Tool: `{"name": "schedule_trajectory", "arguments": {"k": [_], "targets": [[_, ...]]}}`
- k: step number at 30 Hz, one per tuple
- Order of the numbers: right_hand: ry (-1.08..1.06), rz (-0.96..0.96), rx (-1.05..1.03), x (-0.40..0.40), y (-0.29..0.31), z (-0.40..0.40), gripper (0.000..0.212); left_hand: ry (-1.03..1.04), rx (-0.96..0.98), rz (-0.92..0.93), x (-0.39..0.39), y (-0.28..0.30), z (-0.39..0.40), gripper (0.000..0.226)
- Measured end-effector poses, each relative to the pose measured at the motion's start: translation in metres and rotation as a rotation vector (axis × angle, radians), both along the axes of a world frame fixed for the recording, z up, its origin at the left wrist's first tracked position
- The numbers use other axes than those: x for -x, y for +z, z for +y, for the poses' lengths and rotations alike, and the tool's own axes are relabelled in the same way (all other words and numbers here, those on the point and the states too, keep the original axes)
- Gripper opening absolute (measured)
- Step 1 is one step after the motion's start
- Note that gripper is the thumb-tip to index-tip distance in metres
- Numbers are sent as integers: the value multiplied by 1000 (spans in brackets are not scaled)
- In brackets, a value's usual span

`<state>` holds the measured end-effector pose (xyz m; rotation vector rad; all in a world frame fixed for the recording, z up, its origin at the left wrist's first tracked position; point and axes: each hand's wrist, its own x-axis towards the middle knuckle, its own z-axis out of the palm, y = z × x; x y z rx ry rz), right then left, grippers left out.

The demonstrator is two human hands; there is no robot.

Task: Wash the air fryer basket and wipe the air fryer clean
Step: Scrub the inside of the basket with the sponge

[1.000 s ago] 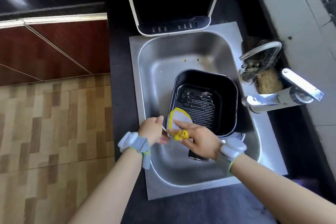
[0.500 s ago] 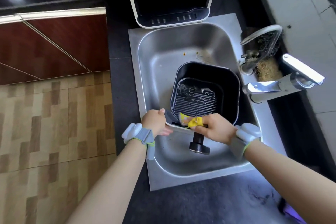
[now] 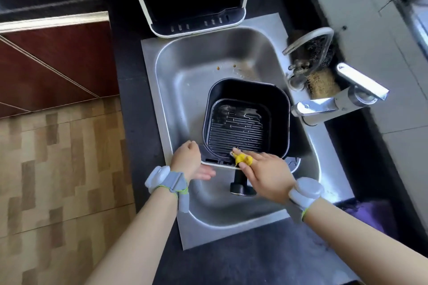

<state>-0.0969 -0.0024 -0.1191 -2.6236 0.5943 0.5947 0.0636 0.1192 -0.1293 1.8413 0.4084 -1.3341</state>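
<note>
Your right hand (image 3: 266, 176) fingers pinch the yellow cloth (image 3: 242, 159) against the basket (image 3: 247, 122) near rim; your left hand (image 3: 188, 161) fingers, relaxed, rest at its near-left corner in the sink (image 3: 185, 76).

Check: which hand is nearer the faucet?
Right. The right hand works at the basket's near rim, below the faucet; the left hand is at the basket's far-left corner.

Hidden and cut off around the sink (image 3: 176, 81)

Behind it, the air fryer (image 3: 192, 7) loses its top to the edge; the right hand (image 3: 264, 173) covers most of the sponge (image 3: 242, 158).
</note>
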Motion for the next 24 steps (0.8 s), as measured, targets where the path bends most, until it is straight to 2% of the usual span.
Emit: {"name": "schedule_trajectory", "arguments": {"k": [3, 4, 7, 8, 12, 14, 16, 18, 19, 21, 23, 24], "targets": [[-31, 173, 167, 8, 1, -11, 51, 19, -14, -28, 6, 5, 1, 38], [-62, 202, 114, -4, -1, -5, 54, 20, -13, -39, 8, 6, 1, 41], [-250, 195, -290, -49, -8, 20, 57, 19, -12, -43, 12, 8, 1, 43], [-256, 196, -365, -59, -7, 23, 55, 19, -12, -43, 13, 9, 1, 43], [-298, 264, -373, -53, -13, 1, 38, 35, -4, 1, 14, 13, 2, 42], [-342, 308, -402, -60, -19, -5, 40, 32, 7, 13, 13, 13, 1, 42], [-468, 291, -609, -79, -14, 3, 41, 47, 10, 36, 13, 13, 3, 43], [-609, 180, -862, -98, -14, 12, 40, 58, 11, 69, 14, 11, 5, 39], [-648, 151, -912, -101, -18, 11, 45, 46, 5, 78, 13, 12, 5, 34], [-511, 209, -779, -96, -26, 4, 53, -59, -45, 52, 9, 13, 8, 25], [-406, 241, -598, -92, -35, -5, 58, -240, -109, -24, 1, 11, 7, 30], [-455, 278, -610, -94, -35, -5, 60, -358, -151, -91, -3, 13, 8, 32]]}}
